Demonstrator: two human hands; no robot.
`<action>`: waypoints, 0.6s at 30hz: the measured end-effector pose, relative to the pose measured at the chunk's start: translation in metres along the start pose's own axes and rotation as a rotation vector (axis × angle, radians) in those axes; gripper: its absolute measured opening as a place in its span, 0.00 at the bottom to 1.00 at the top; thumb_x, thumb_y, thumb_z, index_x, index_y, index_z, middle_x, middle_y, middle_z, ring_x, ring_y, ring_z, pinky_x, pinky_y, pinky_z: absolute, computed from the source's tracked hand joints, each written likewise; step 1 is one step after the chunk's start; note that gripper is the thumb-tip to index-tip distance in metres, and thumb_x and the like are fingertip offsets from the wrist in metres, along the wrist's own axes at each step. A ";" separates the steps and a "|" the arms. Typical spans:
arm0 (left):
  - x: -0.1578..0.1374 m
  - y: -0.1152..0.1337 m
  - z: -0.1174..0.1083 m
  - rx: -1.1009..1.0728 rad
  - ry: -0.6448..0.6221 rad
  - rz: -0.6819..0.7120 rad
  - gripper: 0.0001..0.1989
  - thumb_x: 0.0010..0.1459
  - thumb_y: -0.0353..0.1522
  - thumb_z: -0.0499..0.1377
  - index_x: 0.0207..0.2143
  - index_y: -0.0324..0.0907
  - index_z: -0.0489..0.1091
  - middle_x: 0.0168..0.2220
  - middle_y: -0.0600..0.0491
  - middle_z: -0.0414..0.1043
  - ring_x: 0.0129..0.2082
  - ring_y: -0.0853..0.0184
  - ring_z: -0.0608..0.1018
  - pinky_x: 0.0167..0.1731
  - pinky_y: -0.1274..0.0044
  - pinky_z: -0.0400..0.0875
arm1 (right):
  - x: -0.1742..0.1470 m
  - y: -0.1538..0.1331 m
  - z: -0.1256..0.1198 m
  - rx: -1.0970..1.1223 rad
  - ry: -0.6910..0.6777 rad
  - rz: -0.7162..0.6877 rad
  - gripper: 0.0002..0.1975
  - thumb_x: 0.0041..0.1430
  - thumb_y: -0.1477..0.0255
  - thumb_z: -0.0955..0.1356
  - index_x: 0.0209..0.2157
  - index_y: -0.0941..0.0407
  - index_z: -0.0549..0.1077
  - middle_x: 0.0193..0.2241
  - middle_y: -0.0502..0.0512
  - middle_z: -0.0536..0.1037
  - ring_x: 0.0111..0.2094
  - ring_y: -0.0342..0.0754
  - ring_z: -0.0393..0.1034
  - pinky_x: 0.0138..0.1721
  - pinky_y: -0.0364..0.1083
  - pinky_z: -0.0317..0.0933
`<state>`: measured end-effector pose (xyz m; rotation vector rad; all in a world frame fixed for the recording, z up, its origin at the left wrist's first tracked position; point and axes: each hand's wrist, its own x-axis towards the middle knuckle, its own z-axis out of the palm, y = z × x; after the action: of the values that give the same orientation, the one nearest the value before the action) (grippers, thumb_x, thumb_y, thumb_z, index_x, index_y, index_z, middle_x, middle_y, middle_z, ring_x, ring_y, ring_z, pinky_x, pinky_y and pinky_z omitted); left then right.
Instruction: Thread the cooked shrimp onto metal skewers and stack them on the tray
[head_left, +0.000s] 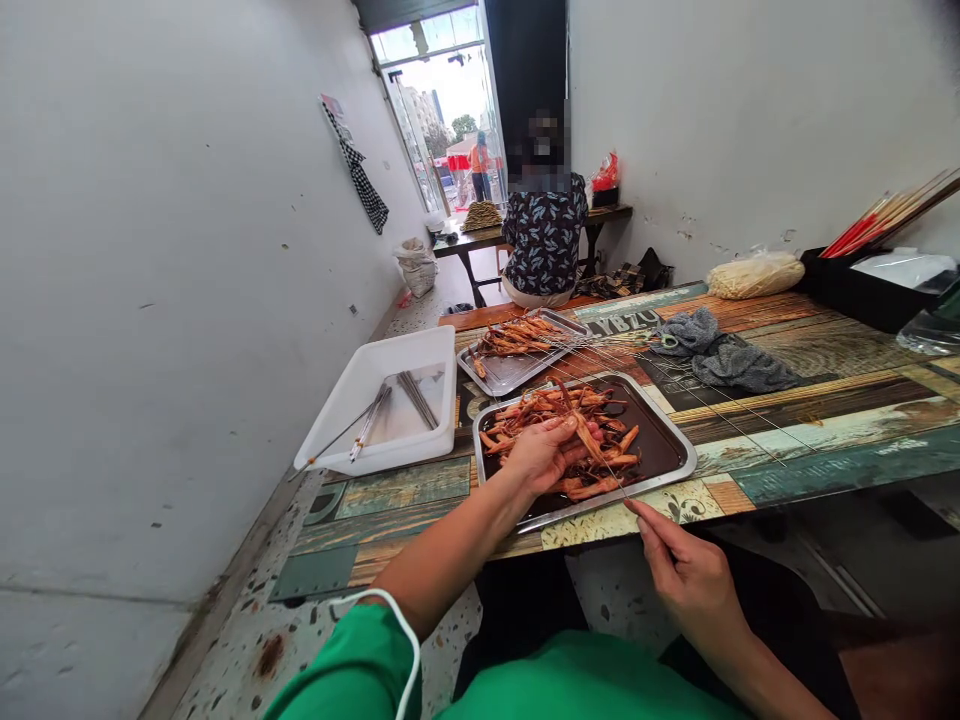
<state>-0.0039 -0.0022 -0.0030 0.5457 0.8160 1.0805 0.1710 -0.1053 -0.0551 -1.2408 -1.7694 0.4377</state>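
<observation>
My left hand (546, 452) is closed on a long, orange-brown piece of marinated meat (591, 440), whose exact kind I cannot make out. It is over a metal tray (679, 455) of similar pieces lying in dark sauce. Beyond the tray's near edge, my right hand (686, 570) pinches a thin metal skewer (619, 484) between thumb and fingers. The skewer points up and left, its far end at the meat. How deep the tip is in the meat is hidden.
A second metal tray (499, 378) behind holds skewered pieces. To the left, a white plastic tub (375, 350) contains bundled skewers (416, 400). A grey cloth (739, 360) and loose skewers lie at right, near a black box (855, 290) of sticks. Another person (546, 240) sits at the far table.
</observation>
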 end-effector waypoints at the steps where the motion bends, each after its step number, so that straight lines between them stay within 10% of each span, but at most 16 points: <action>1: 0.000 0.000 0.000 0.001 -0.002 -0.003 0.08 0.58 0.24 0.52 0.30 0.31 0.70 0.33 0.42 0.76 0.37 0.62 0.79 0.46 0.66 0.70 | 0.001 0.000 0.001 -0.005 0.001 -0.009 0.16 0.60 0.73 0.61 0.46 0.64 0.74 0.39 0.61 0.80 0.37 0.48 0.77 0.38 0.40 0.69; 18: -0.001 -0.004 -0.002 0.051 -0.062 -0.005 0.07 0.57 0.25 0.54 0.31 0.31 0.71 0.33 0.42 0.76 0.34 0.63 0.79 0.42 0.68 0.72 | 0.017 0.002 -0.003 0.131 -0.081 0.135 0.17 0.58 0.67 0.62 0.43 0.58 0.77 0.29 0.56 0.82 0.32 0.50 0.77 0.31 0.43 0.70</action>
<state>-0.0041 -0.0044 -0.0070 0.6168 0.7912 1.0354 0.1725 -0.0902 -0.0469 -1.2690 -1.7009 0.6795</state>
